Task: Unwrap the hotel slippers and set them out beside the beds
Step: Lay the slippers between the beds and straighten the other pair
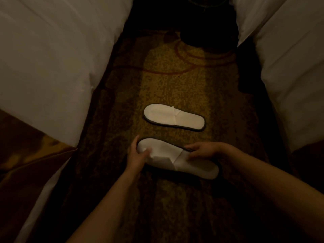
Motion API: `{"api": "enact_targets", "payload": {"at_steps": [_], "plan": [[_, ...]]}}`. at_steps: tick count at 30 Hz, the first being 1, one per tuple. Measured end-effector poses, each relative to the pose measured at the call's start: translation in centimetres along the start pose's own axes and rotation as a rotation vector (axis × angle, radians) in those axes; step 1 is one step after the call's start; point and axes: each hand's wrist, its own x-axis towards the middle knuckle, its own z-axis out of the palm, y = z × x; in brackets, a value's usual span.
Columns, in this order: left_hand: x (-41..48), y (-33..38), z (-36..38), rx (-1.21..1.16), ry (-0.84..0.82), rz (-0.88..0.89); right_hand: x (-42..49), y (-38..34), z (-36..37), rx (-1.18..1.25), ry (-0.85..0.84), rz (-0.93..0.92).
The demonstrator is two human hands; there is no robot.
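Where the dim light falls between two beds, a strip of patterned carpet (pixel 175 88) runs away from the person, speckled gold in the middle with dark red curved lines further up and darker brown along both edges. The left hand (pixel 138 153) cups the toe end of the near slipper (pixel 178 159), thumb on top of the white fabric and fingers curled around the rounded tip. The right hand (pixel 205 150) grips the same slipper at its far edge near the middle, fingers pressing on the upper and the dark rim. This slipper lies across the carpet, its heel reaching out past the right hand. Just beyond both hands, apart from the held one, the far slipper (pixel 174 117) lies flat on the carpet, roughly parallel. To the outside of the left hand hangs the white bedding of the left bed (pixel 52 67), with a brown-gold runner (pixel 29 163) draped nearer the person. Outside the right hand rises the white side of the right bed (pixel 289 76). Far ahead of the hands stands something dark that cannot be made out.
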Motion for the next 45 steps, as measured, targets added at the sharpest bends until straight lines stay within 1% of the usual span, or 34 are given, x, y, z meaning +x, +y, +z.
{"api": "enact_targets", "payload": {"at_steps": [1, 3, 5, 6, 7, 9, 12, 14, 18, 30, 32, 33, 35, 37, 38, 40, 43, 45], "plan": [[0.0, -0.2, -0.1, 0.052, -0.016, 0.030, 0.3, 0.1, 0.1, -0.051, 0.022, 0.019], [0.0, -0.7, -0.4, 0.126, -0.010, 0.057, 1.1, 0.4, 0.4, -0.287, 0.144, 0.030], [-0.1, -1.4, -0.4, 0.202, 0.041, 0.004, 1.9, 0.9, 1.3, -0.528, 0.345, 0.015], [-0.2, -1.8, -0.3, 0.243, 0.068, -0.045, 2.3, 1.1, 1.9, -0.568, 0.431, -0.004], [-0.3, -2.1, -0.1, 0.279, 0.085, -0.093, 2.6, 1.4, 2.5, -0.577, 0.480, -0.027], [-0.4, -2.6, 0.2, 0.332, 0.087, -0.140, 3.4, 1.8, 4.0, -0.651, 0.475, -0.047], [-0.3, -2.7, 0.6, 0.457, 0.104, -0.125, 4.2, 2.9, 6.5, -0.851, 0.471, -0.036], [-0.3, -2.5, 1.0, 0.535, 0.106, -0.107, 4.5, 3.7, 7.7, -0.919, 0.503, -0.036], [-0.7, -2.4, 1.7, 0.584, 0.092, -0.073, 4.4, 4.2, 7.9, -0.895, 0.531, -0.049], [-2.1, -3.1, 2.2, 0.689, 0.104, -0.056, 3.9, 5.5, 7.8, -0.872, 0.546, -0.118], [-1.9, -2.9, 2.3, 0.690, 0.124, -0.043, 3.5, 5.1, 7.0, -0.808, 0.549, -0.149], [-1.6, -2.5, 2.4, 0.668, 0.140, -0.026, 3.4, 4.9, 6.2, -0.752, 0.592, -0.160], [-0.4, -1.4, 2.7, 0.605, 0.158, 0.031, 3.3, 4.7, 3.6, -0.644, 0.769, -0.139], [1.5, 0.0, 2.9, 0.567, 0.147, 0.113, 3.0, 5.1, 0.7, -0.604, 0.930, -0.058], [2.6, 0.7, 3.1, 0.564, 0.125, 0.152, 2.8, 5.5, -0.6, -0.617, 0.958, -0.007], [5.1, 2.2, 3.4, 0.595, 0.057, 0.196, 2.9, 6.3, -2.2, -0.664, 0.911, 0.072], [8.6, 3.9, 3.8, 0.705, -0.050, 0.182, 4.0, 6.8, -2.9, -0.713, 0.754, 0.096], [10.3, 4.4, 4.0, 0.780, -0.100, 0.166, 4.9, 7.0, -2.8, -0.729, 0.684, 0.116]]}}
